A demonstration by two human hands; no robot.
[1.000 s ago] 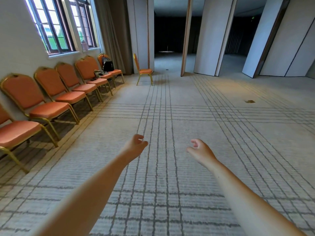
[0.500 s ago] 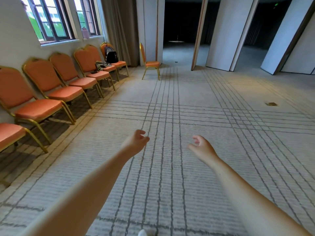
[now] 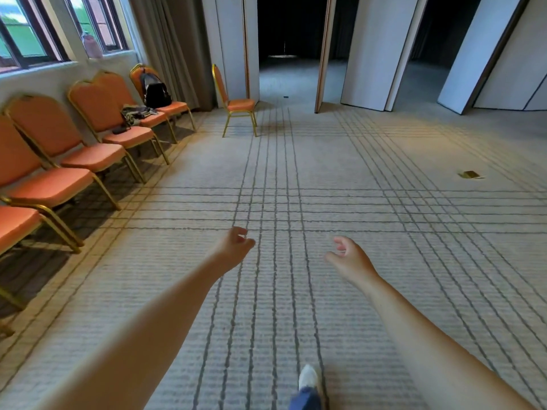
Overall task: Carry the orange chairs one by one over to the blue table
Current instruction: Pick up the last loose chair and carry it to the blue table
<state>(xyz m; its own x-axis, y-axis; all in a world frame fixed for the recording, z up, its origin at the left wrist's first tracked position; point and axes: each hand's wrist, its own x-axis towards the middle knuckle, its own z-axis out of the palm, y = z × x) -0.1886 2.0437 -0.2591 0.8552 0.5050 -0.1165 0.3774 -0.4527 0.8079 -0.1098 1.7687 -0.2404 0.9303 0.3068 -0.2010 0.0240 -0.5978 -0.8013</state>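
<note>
A large carpeted room is seen from a head-worn camera that looks forward and down. Two bare forearms are stretched out ahead over the pale carpet (image 3: 384,232), which is crossed by dark grid lines. The left hand (image 3: 233,247) is held in the air with its fingers loosely curled toward the thumb, and nothing is gripped in it. The right hand (image 3: 350,257) is held level with it, a little apart, with the fingers loosely curled, the thumb pointed toward the left hand, and nothing held.

A row of orange chairs (image 3: 88,156) with gold metal frames is lined up side by side along the left wall, under the windows (image 3: 29,34). The backs are set toward the wall and the seats are turned toward the room. A black backpack (image 3: 155,91) is propped upright on the seat of the farthest chair in the row, and a crumpled bundle of cloth (image 3: 134,113) is laid on the seat next to it. A single orange chair (image 3: 236,103) is placed apart from the row, farther ahead, just in front of a white partition panel (image 3: 233,39) and beside a dark doorway. All the chairs are well apart from both hands.

Grey curtains (image 3: 177,48) are hung in the corner behind the row. A small brass plate (image 3: 470,174) is set in the carpet on the right. The toe of a white shoe (image 3: 307,377) is seen near the bottom edge, between the forearms
</note>
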